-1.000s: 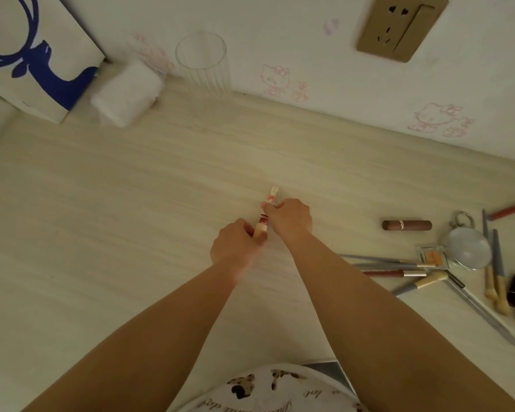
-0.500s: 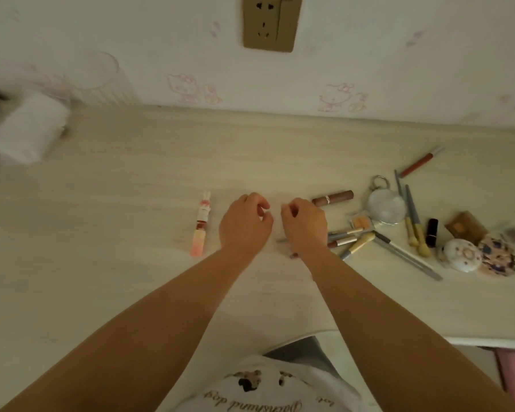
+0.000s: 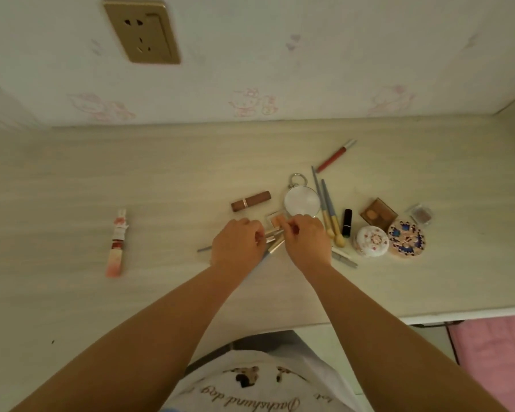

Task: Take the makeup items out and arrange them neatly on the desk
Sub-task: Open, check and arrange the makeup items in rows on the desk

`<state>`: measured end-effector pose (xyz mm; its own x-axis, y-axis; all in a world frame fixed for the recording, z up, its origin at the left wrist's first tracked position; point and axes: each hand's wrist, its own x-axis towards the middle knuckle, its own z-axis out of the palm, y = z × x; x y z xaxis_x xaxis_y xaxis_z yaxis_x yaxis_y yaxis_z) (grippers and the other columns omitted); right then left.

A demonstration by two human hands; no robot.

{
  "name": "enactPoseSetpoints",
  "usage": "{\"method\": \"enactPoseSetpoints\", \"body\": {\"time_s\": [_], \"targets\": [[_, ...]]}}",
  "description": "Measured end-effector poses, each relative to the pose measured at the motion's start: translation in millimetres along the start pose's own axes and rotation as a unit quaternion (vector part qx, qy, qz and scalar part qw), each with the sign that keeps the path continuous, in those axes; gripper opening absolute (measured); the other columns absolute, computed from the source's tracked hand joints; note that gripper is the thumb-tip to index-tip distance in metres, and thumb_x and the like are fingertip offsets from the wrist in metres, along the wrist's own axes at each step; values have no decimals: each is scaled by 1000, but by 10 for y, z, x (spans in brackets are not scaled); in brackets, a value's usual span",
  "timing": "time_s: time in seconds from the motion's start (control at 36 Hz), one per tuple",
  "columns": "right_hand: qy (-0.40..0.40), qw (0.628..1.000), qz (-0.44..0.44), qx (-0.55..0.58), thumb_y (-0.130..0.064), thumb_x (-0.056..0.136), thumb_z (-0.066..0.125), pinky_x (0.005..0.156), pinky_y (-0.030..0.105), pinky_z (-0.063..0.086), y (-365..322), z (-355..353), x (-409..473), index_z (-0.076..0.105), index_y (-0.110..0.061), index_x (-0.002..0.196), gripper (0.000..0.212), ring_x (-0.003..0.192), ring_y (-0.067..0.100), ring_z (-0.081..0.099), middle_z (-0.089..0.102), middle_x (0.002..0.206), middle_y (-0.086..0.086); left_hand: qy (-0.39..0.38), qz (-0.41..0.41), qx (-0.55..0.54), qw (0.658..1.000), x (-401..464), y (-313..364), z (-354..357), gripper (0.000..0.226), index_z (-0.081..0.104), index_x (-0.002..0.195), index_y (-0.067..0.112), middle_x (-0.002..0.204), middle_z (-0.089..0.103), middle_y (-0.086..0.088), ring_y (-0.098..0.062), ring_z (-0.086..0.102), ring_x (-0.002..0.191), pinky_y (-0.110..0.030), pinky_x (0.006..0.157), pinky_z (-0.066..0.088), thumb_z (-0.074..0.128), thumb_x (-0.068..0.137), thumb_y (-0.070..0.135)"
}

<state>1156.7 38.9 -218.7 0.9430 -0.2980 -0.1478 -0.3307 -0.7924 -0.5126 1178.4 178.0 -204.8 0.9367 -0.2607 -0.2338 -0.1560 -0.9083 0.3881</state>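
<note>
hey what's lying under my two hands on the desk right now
Under the left hand and right hand, several thin makeup brushes and a small orange-tan palette poke out. Their middles are covered, so the count is unclear.

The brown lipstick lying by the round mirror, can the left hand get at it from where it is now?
Probably yes. The brown lipstick lies uncovered on the desk just beyond the left hand, nothing between them. That hand is busy gathering the brushes first, though.

Makeup items [image 3: 339,215] clustered right on desk [image 3: 161,173]; pink tube [image 3: 116,243] apart left.
</note>
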Motion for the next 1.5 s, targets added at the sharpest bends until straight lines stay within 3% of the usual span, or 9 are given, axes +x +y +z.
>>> {"method": "enactPoseSetpoints", "body": {"time_s": [0.14,0.31,0.47,0.56,0.64,0.75,0.83,1.0,1.5], "targets": [[-30,992,-120,-5,-19,90,58,69,30,44,-3,44,2,69,-14,92,13,90,24,53,64,90,3,-10,-16,82,996,-147,-169,88,25,60,109,27,110,56,6,-18,49,106,-31,81,45,50,90,39],[-97,968,-209,-95,-37,90,57,95,31,39,-8,97,53,68,-21,105,25,108,23,48,60,110,0,-15,-32,125,992,-182,-212,124,30,57,115,28,116,56,7,-18,47,110,-31,81,40,45,92,43],[-79,957,-244,-139,-29,74,74,75,42,52,8,75,99,72,-20,89,17,85,28,54,60,88,4,5,-16,106,994,-218,-239,130,26,55,112,28,114,52,8,-16,49,108,-30,81,35,43,94,43],[-111,946,-261,-157,-37,88,58,87,32,40,-53,16,127,66,-22,107,25,102,24,46,55,105,2,37,-5,50,998,-265,-284,58,23,56,110,23,111,52,3,-21,57,93,-31,73,38,46,95,37],[-127,955,-252,-93,-39,91,55,84,29,34,-220,-30,171,64,-20,107,27,100,22,46,56,103,0,71,-8,-10,997,-291,-370,-79,22,59,107,16,108,54,-3,-30,60,78,-35,63,41,49,95,32],[-215,962,-116,124,-34,94,51,73,33,45,-536,-26,195,59,-24,97,14,77,19,55,61,82,-1,101,10,-46,994,-298,-530,-260,23,59,108,13,103,59,-4,-28,62,80,-36,64,47,56,92,30],[-214,952,-90,202,-28,97,47,56,18,39,-769,20,217,55,-18,90,14,59,12,49,56,66,0,131,-13,-95,987,-303,-616,-374,21,58,106,13,101,61,-4,-26,62,82,-39,69,50,60,90,26],[-193,936,-19,294,-22,97,46,59,28,32,-1075,234,279,46,-23,71,26,56,12,39,46,63,-2,168,-20,-125,978,-263,-771,-487,14,60,94,12,92,58,-3,-25,58,77,-40,68,48,61,88,25],[-118,891,-74,432,-16,100,41,49,22,30,-1065,635,321,43,-15,71,29,49,10,30,35,57,-1,224,93,-36,970,4,-1160,-342,25,61,108,14,99,63,-7,-28,58,90,-38,77,42,52,94,33]]}}
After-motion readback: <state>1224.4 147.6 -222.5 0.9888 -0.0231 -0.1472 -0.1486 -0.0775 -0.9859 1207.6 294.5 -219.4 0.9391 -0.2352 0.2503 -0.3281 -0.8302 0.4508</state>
